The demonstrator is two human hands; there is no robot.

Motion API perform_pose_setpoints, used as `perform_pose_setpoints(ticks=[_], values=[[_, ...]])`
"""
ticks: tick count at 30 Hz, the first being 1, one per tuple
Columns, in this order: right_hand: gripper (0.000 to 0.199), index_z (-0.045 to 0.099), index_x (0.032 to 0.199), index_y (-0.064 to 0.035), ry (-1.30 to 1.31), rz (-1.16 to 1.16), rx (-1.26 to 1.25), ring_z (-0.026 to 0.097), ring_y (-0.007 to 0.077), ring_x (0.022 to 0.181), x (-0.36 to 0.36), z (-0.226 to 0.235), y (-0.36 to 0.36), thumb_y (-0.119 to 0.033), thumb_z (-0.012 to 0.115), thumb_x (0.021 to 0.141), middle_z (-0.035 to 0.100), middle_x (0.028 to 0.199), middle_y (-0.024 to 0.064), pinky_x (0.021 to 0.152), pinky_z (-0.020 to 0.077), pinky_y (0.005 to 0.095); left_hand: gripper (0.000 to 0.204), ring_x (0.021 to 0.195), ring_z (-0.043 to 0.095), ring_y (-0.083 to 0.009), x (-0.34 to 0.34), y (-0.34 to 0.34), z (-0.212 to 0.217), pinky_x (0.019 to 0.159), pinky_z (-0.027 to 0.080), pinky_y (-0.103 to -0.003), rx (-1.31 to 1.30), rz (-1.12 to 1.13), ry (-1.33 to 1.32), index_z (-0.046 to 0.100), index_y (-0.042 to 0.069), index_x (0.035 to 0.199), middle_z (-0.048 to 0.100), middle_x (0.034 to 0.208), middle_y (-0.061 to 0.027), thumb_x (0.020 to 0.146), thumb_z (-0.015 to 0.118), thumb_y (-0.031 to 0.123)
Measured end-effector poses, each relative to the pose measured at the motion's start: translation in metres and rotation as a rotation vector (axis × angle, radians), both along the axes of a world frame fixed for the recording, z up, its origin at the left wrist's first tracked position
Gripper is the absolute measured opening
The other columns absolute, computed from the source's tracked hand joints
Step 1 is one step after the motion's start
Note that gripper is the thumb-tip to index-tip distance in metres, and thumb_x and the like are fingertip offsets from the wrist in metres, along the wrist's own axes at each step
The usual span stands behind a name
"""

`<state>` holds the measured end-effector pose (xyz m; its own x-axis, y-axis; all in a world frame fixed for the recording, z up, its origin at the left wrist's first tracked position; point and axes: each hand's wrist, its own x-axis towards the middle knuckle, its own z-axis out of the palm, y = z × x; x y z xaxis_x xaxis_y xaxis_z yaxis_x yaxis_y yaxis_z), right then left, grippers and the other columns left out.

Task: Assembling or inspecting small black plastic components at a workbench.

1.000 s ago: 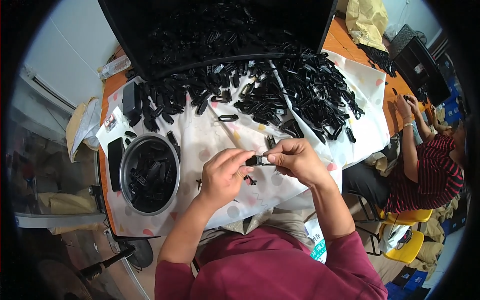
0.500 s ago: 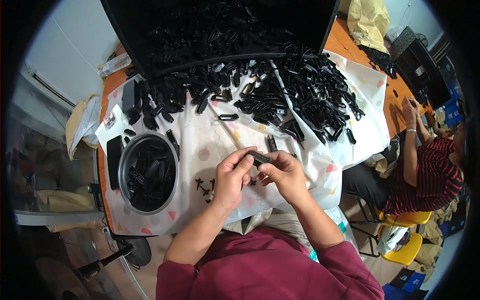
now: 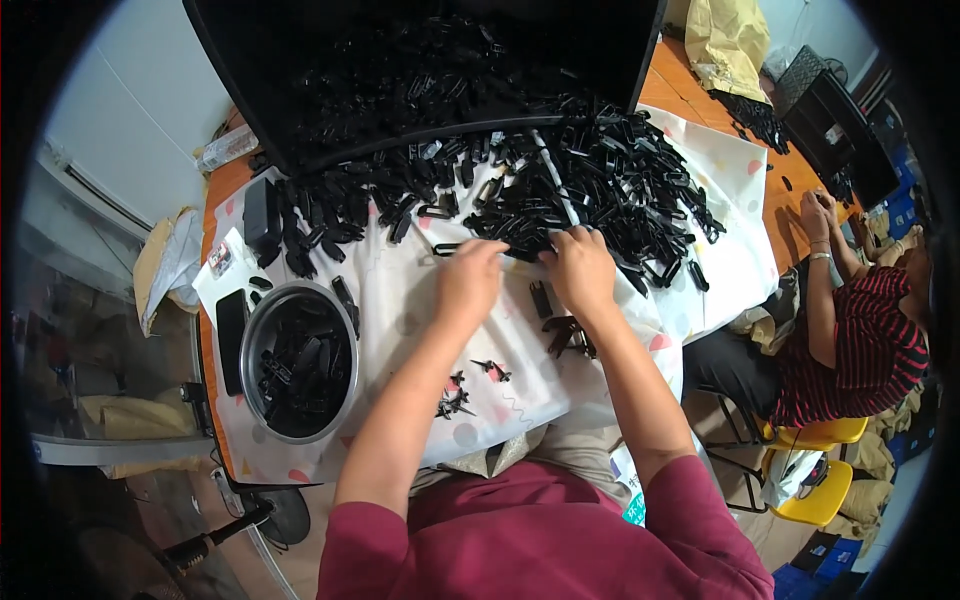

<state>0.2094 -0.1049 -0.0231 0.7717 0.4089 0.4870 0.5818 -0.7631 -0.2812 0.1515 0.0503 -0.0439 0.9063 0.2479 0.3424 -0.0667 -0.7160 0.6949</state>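
Note:
Over the patterned white cloth, my left hand (image 3: 470, 285) is smeared by motion, its fingertips beside a slim black plastic part (image 3: 446, 249) at the near edge of the pile. To its right, my right hand (image 3: 583, 272) reaches to the heap of black plastic parts (image 3: 640, 190), fingers bent down and thumb close by; what lies under the fingertips is hidden. Below that hand are a short black piece (image 3: 541, 299) and some dark brown pieces (image 3: 565, 335). Small dark spiky parts (image 3: 456, 402) lie scattered nearer to me.
At left, a round metal bowl (image 3: 350, 390) holds black parts, next to a black phone (image 3: 231, 343) and a black box (image 3: 262, 220). A large black bin (image 3: 225, 75) full of parts lies tipped toward me. A person in a striped shirt (image 3: 855, 325) sits at right.
Both hands have moved apart and forward to the pile; the black part held between them no longer shows there. The small spiky parts now appear farther right, and dark brown pieces show below my right hand.

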Motion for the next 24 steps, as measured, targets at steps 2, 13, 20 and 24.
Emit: perform_pose_setpoints(ticks=[2, 13, 20, 24], values=[[0.023, 0.061, 0.082, -0.0041, 0.069, -0.045, -0.216, 0.054, 0.026, 0.081, 0.011, -0.005, 0.007, -0.018, 0.067, 0.065, 0.059, 0.082, 0.0108, 0.066, 0.0458, 0.0364, 0.022, 0.083, 0.058, -0.0277, 0.01, -0.013, 0.003, 0.071, 0.047, -0.036, 0.188, -0.006, 0.128, 0.061, 0.013, 0.097, 0.058, 0.097, -0.0063, 0.076, 0.058, 0.013], [0.025, 0.059, 0.095, -0.0046, 0.255, 0.049, 0.14, 0.055, 0.0288, 0.083, -0.023, 0.021, 0.013, -0.013, 0.062, 0.072, 0.06, 0.085, 0.0121, 0.071, 0.0438, 0.0373, 0.025, 0.082, 0.057, -0.0301, -0.035, -0.003, 0.021, 0.068, 0.045, -0.04, 0.129, 0.021, 0.179, 0.051, 0.01, 0.091, 0.056, 0.091, -0.0081, 0.07, 0.065, 0.016], [0.019, 0.062, 0.087, -0.005, 0.12, 0.383, -0.153, 0.054, 0.0284, 0.085, -0.001, -0.012, 0.096, -0.011, 0.055, 0.07, 0.058, 0.084, 0.0094, 0.07, 0.0468, 0.0337, 0.027, 0.082, 0.058, -0.0264, -0.098, 0.019, 0.023, 0.07, 0.045, -0.034, 0.103, 0.172, 0.264, 0.058, 0.006, 0.09, 0.058, 0.091, -0.0089, 0.065, 0.07, 0.011], [0.019, 0.061, 0.087, -0.0042, 0.192, 0.395, -0.023, 0.054, 0.027, 0.083, -0.013, 0.009, 0.094, -0.016, 0.058, 0.072, 0.059, 0.085, 0.0109, 0.073, 0.0449, 0.0352, 0.028, 0.068, 0.052, -0.0063, -0.108, 0.025, 0.028, 0.063, 0.043, -0.021, -0.381, 0.168, 0.218, 0.058, 0.002, 0.096, 0.059, 0.077, -0.0008, 0.071, 0.069, 0.005]])
